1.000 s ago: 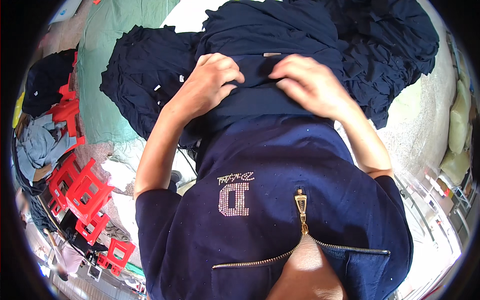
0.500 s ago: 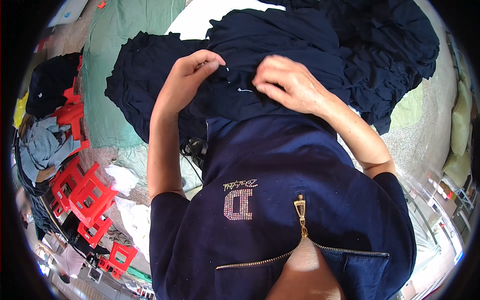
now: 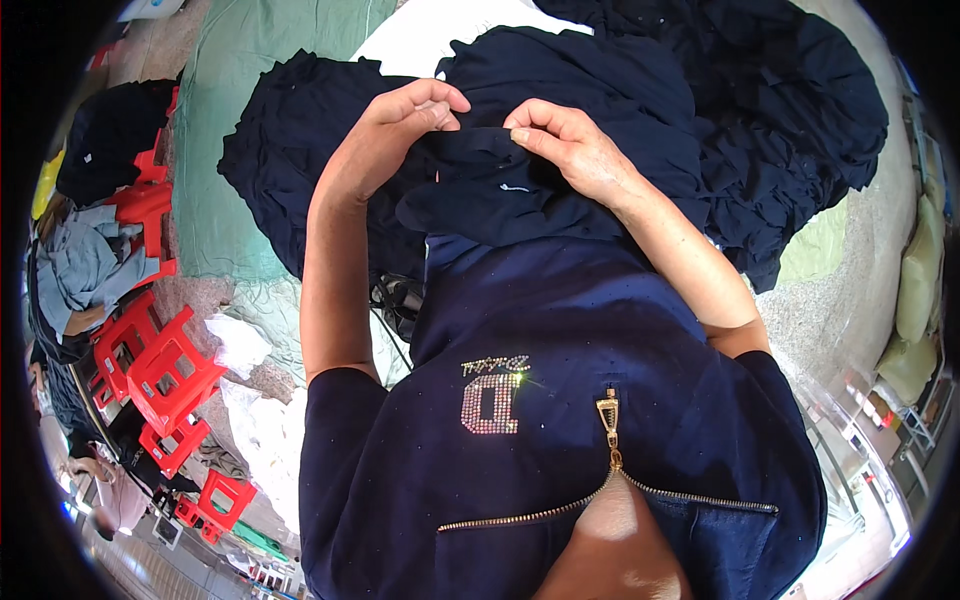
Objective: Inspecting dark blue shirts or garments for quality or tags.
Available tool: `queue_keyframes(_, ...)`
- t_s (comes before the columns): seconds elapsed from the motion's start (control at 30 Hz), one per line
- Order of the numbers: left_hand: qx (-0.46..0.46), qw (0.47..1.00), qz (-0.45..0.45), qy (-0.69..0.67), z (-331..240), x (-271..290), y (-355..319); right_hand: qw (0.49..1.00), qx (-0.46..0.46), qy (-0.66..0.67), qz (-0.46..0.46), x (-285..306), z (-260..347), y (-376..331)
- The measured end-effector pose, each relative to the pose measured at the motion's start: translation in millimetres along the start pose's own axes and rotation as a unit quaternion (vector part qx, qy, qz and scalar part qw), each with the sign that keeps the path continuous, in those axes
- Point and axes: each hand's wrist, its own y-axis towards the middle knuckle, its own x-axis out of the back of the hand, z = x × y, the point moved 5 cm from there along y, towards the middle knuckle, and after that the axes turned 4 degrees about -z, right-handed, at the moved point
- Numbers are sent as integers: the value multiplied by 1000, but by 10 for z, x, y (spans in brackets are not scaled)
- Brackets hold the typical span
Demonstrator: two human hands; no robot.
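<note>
My left hand [image 3: 400, 120] and my right hand [image 3: 565, 145] both pinch the top edge of a dark navy garment [image 3: 500, 190], holding it up in front of my chest. The fingertips of the two hands are close together at the garment's upper fold. A small white mark shows on the cloth below my right hand. Behind it lies a larger heap of navy garments [image 3: 720, 120], with a stack of folded navy cloth [image 3: 280, 160] to the left. I wear a navy zipped top [image 3: 560, 420] with a gold zip pull.
A green sheet [image 3: 230, 120] covers the surface under the piles, with white cloth [image 3: 440, 30] beyond. Several red plastic stools [image 3: 160, 370] stand at the left, near grey and black clothing [image 3: 80, 260]. Pale cushions [image 3: 920, 290] sit at the right edge.
Both hands have lifted off the garment lying flat, come closer together, and now pinch its top edge, raising it toward me.
</note>
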Motion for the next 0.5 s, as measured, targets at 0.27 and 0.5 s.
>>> queue_keyframes(0.27,7,1000,16,-18,35,168,-128,998,23,-45,-23,58,15,-48)
queue_keyframes(0.5,-25,998,20,61,-85,-230,-41,995,57,-82,-10,-34,125,25)
